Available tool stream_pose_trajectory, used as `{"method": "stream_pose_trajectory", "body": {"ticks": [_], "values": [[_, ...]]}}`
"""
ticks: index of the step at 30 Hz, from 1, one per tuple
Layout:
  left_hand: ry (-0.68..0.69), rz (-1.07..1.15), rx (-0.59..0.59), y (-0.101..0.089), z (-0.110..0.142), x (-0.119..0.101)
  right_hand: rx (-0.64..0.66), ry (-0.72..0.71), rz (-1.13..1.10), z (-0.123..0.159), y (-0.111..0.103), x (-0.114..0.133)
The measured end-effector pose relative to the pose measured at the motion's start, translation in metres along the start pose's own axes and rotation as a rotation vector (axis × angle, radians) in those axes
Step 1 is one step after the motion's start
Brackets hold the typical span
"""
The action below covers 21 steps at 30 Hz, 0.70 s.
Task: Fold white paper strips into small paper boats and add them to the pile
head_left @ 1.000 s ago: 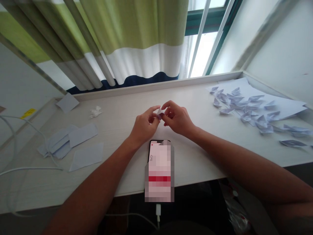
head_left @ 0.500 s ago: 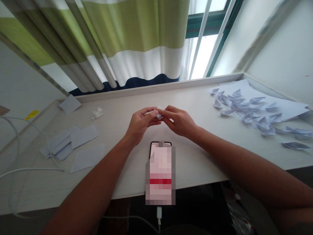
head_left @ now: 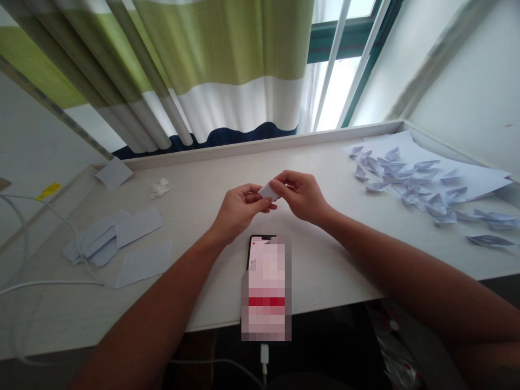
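Note:
Between my two hands, above the middle of the white desk, is a small folded piece of white paper point(head_left: 268, 191). My left hand point(head_left: 244, 208) pinches its lower left side, thumb in front and fingers behind. My right hand point(head_left: 300, 194) grips its right side between thumb and fingers. The fingers hide part of the paper, so its full shape cannot be made out. Below the hands lies a phone point(head_left: 266, 287), its screen blurred out.
Several folded paper boats point(head_left: 414, 195) lie at the right, partly over large white sheets point(head_left: 475, 168). Loose paper pieces point(head_left: 140, 226) and a crumpled white tissue point(head_left: 160, 188) are at the left. White cables point(head_left: 52, 282) cross the left side. A raised ledge point(head_left: 244, 145) borders the back.
More of the folded paper shows now, turned with a flat face toward me. My right thumb has come onto its front, and my left hand has shifted slightly right.

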<state>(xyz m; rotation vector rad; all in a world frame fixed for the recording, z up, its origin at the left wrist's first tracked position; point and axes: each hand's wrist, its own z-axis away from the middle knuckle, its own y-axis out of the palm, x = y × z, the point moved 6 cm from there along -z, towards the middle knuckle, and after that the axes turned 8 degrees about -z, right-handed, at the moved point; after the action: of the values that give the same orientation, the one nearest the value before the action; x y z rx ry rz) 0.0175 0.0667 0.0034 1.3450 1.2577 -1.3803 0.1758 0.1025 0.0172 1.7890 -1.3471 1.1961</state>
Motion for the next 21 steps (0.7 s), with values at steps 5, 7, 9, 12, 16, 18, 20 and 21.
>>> {"method": "stream_pose_trajectory", "body": {"ticks": [5,7,9,12,16,18,20,21], "values": [[-0.01,-0.023,0.077,0.006,0.002,0.001,-0.008,-0.009,-0.002,0.002,0.002,0.003],[0.013,-0.065,0.055,0.005,0.002,-0.001,0.038,0.015,-0.032,0.001,0.002,0.001],[0.008,-0.09,0.058,0.006,0.003,-0.001,0.099,0.018,-0.029,0.0,0.002,0.002],[-0.034,-0.074,0.097,0.009,0.005,-0.001,0.145,-0.033,0.025,0.0,0.0,0.008],[-0.023,-0.037,0.121,0.01,0.005,-0.003,0.115,-0.09,0.122,0.001,-0.001,0.013],[0.005,-0.046,0.119,0.01,0.005,-0.004,0.11,-0.088,0.145,0.002,0.001,0.01],[0.031,-0.064,0.11,0.01,0.004,-0.004,0.119,-0.066,0.122,0.002,0.004,0.005],[0.038,-0.063,0.103,0.01,0.003,-0.004,0.124,-0.054,0.099,0.002,0.005,0.003]]}}
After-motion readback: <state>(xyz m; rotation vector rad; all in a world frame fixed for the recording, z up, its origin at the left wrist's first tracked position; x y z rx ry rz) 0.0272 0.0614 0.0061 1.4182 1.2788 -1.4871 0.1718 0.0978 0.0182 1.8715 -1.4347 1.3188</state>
